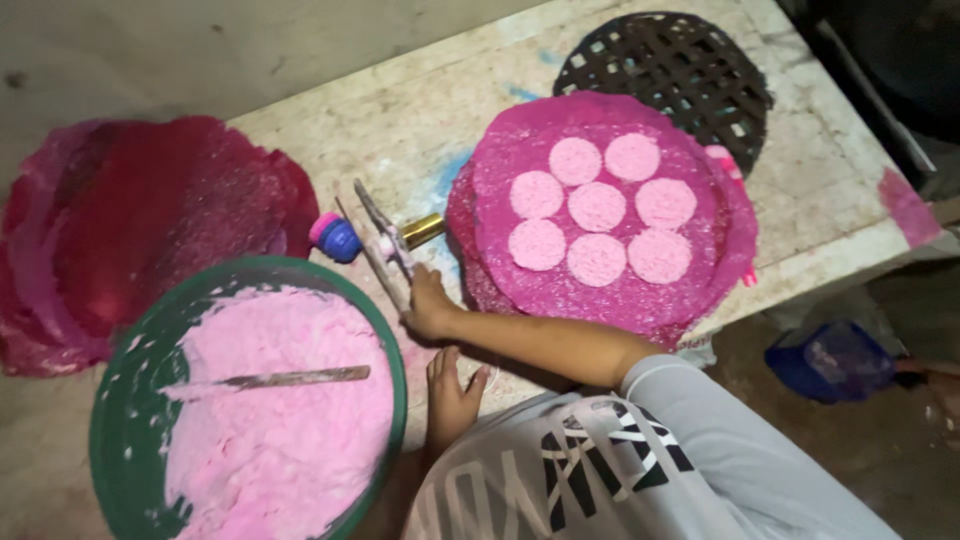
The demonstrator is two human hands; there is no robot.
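My right hand (430, 305) is closed on the near end of a metal two-armed tool (385, 240) that lies on the table and has a gold cylinder (423, 229) at its side. My left hand (452, 395) rests flat on the table with its fingers apart, just beside the rim of a green bowl (110, 400). The bowl holds pale pink paste (280, 440), and a flat stick (290, 378) lies across it. To the right of the tool is a round magenta sheet (610, 290) carrying several pale pink discs (597, 206).
A stack of red and pink round sheets (140, 230) lies at the left. A small blue bottle with a pink cap (335, 238) stands by the tool. A dark woven round mat (665, 70) sits at the back. A blue object (830, 360) lies on the floor past the table's right edge.
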